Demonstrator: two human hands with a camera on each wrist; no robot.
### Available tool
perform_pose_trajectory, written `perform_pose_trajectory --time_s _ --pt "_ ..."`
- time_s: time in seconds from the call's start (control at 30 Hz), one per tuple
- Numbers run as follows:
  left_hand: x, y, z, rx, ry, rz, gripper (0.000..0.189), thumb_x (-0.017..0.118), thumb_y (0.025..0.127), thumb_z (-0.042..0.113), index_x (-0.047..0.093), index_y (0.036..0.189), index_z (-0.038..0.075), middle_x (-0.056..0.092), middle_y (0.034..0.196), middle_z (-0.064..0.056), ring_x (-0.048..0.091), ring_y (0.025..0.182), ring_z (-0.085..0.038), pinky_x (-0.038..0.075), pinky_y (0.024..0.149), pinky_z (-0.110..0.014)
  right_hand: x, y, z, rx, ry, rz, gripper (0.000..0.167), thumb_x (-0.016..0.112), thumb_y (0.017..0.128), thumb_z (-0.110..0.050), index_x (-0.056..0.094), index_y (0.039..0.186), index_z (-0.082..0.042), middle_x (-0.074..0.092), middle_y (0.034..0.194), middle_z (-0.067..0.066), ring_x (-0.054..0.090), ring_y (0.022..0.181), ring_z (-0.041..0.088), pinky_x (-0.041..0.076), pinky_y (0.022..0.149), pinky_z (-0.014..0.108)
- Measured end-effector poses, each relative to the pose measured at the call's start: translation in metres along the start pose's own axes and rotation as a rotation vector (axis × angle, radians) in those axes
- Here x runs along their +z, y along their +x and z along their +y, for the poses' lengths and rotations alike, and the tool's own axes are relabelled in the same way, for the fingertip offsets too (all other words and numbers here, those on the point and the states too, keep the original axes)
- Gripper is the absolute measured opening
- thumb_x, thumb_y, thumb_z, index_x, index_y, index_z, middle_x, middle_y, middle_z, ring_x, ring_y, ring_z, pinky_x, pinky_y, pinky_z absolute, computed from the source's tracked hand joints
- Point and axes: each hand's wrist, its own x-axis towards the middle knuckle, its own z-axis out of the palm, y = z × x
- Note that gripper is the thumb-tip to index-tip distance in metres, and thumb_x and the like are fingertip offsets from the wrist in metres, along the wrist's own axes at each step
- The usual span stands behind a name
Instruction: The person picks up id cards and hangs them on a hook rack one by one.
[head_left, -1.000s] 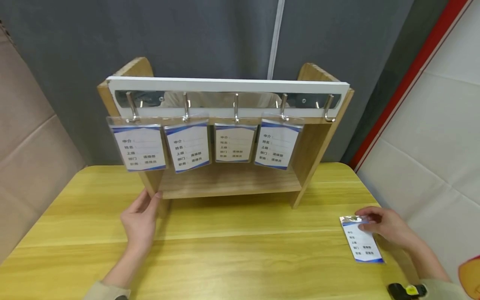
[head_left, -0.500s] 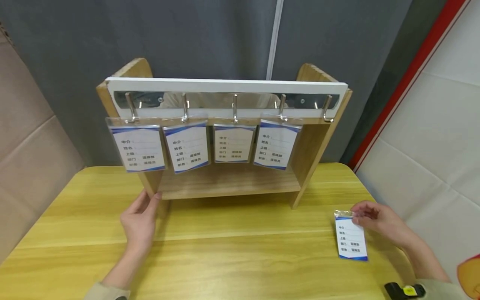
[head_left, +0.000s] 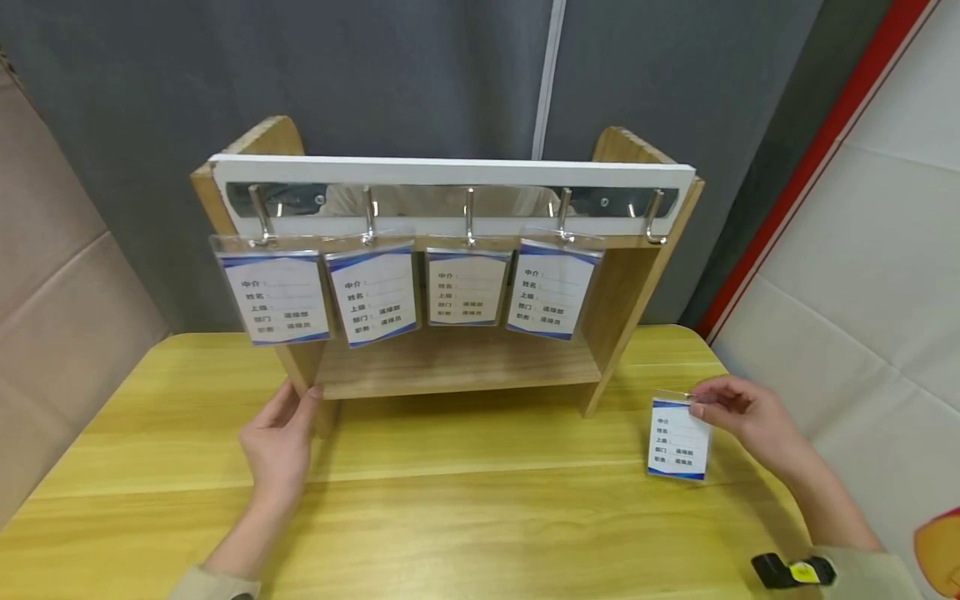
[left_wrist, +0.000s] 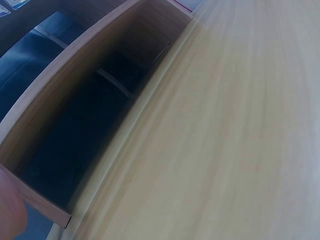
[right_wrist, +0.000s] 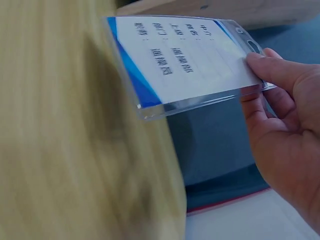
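My right hand (head_left: 753, 421) pinches a clear-sleeved name badge (head_left: 678, 442) by its top right corner, thumb in front and fingers behind. The right wrist view shows this badge (right_wrist: 185, 60) raised off the table, its slot beside my thumb. At the lower left of a wooden rack (head_left: 465, 379), my left hand (head_left: 281, 437) holds the side panel between thumb and fingers. Only a blurred bit of thumb (left_wrist: 11, 212) enters the left wrist view. Several similar badges, such as the leftmost badge (head_left: 277, 300), hang from the rack's metal hooks. The rightmost hook (head_left: 655, 218) carries none.
The rack stands on a yellow wood-grain table (head_left: 450, 517). A white rail (head_left: 450, 169) with a mirror-like strip backs the hooks. Behind is a grey partition (head_left: 412, 75); a white panel with a red edge (head_left: 817, 162) borders the right side.
My right hand has lifted the badge from the table and carried it left and toward the rack; it now hangs more upright. My left hand has stayed on the side panel.
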Motion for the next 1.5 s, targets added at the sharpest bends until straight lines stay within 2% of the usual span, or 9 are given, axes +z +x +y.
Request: perform_pose_trajectory --time_s 0.2,0.47,0.7,1.03,1.13,1.33,1.5 --pt "0.000 -0.001 0.000 0.004 -0.006 -0.005 0.039 0.076 0.092 0.003 0.066 0.130 0.000 0.063 0.126 -0.020 0.070 0.096 0.003 0.057 0.089 -0.018 0.001 0.007 -0.022 -0.025 0.015 0.059 0.019 0.073 0.094 0.001 0.071 0.112 0.002 0.073 0.099 -0.015 0.062 0.078 0.008 0.053 0.062 0.015" --pt "-0.001 -0.001 0.003 -0.021 -0.015 0.003 0.041 0.078 0.091 0.002 0.066 0.130 0.001 0.067 0.122 -0.010 0.070 0.094 0.004 0.057 0.087 -0.016 0.003 0.016 -0.061 -0.063 0.030 0.073 0.018 0.074 0.093 0.002 0.072 0.111 0.000 0.073 0.098 -0.011 0.062 0.075 0.011 0.053 0.060 0.016" --pt "-0.002 -0.001 0.003 -0.034 -0.024 0.000 0.042 0.078 0.090 0.002 0.065 0.131 0.001 0.068 0.121 -0.007 0.069 0.094 0.005 0.057 0.087 -0.015 0.004 0.024 -0.082 -0.109 0.034 0.091 0.018 0.074 0.092 0.004 0.073 0.110 0.000 0.073 0.097 -0.010 0.060 0.072 0.013 0.052 0.057 0.017" --pt "-0.001 -0.001 0.003 -0.020 -0.022 -0.002 0.041 0.078 0.091 0.003 0.065 0.130 0.001 0.068 0.122 -0.009 0.070 0.095 0.004 0.057 0.087 -0.015 0.007 0.032 -0.119 -0.188 0.106 0.218 0.026 0.070 0.091 0.014 0.070 0.116 0.007 0.076 0.099 -0.007 0.063 0.075 0.012 0.054 0.061 0.013" --pt "-0.001 -0.001 0.003 -0.021 -0.024 -0.004 0.042 0.078 0.090 0.003 0.066 0.130 0.002 0.069 0.121 -0.006 0.070 0.094 0.004 0.057 0.086 -0.015 0.006 0.035 -0.128 -0.238 0.150 0.232 0.027 0.070 0.090 0.015 0.070 0.117 0.007 0.076 0.100 -0.006 0.064 0.077 0.011 0.054 0.062 0.012" --pt "-0.001 -0.001 0.003 -0.022 -0.041 -0.003 0.041 0.077 0.091 0.001 0.066 0.130 0.002 0.069 0.121 -0.004 0.070 0.096 0.003 0.057 0.088 -0.016 0.001 0.048 -0.142 -0.361 0.345 0.214 0.028 0.068 0.089 0.017 0.069 0.116 0.011 0.077 0.101 0.002 0.067 0.082 0.013 0.057 0.068 0.010" --pt "-0.001 -0.001 0.003 -0.027 -0.040 0.000 0.041 0.077 0.091 0.001 0.065 0.130 0.001 0.069 0.120 -0.004 0.070 0.095 0.003 0.057 0.088 -0.016 -0.002 0.058 -0.153 -0.354 0.415 0.238 0.027 0.068 0.090 0.017 0.069 0.117 0.012 0.076 0.103 0.008 0.066 0.083 0.017 0.060 0.072 0.012"
